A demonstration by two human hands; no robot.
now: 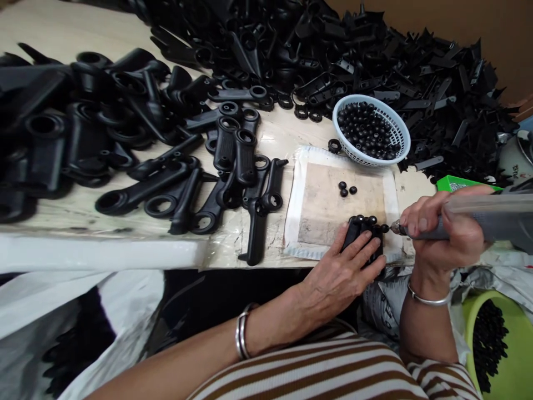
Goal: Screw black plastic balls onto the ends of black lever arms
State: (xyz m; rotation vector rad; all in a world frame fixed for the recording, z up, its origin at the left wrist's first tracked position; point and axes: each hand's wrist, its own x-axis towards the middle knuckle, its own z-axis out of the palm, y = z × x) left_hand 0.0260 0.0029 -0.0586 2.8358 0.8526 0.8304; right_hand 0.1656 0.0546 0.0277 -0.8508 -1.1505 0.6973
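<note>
My left hand (339, 272) lies over a small row of black plastic parts (363, 226) at the mat's front edge, fingers bent across them and thumb along their left side. Round black knobs top these parts. In my right hand (445, 233) is a grey electric screwdriver (495, 219), held level with the fingers wrapped round its body. Its metal tip meets the rightmost knob (385, 228), just beyond my left fingertips. Behind the parts, several loose black knobs (343, 189) rest on the pale mat (318, 205). My left hand hides the lower ends of the parts.
A light-blue basket (341, 139) of black knobs stands behind the mat. Black plastic arms with ring ends (245, 155) spread across the left, with a big heap of black parts (416, 72) at the back. A green tub (512, 355) sits low at right.
</note>
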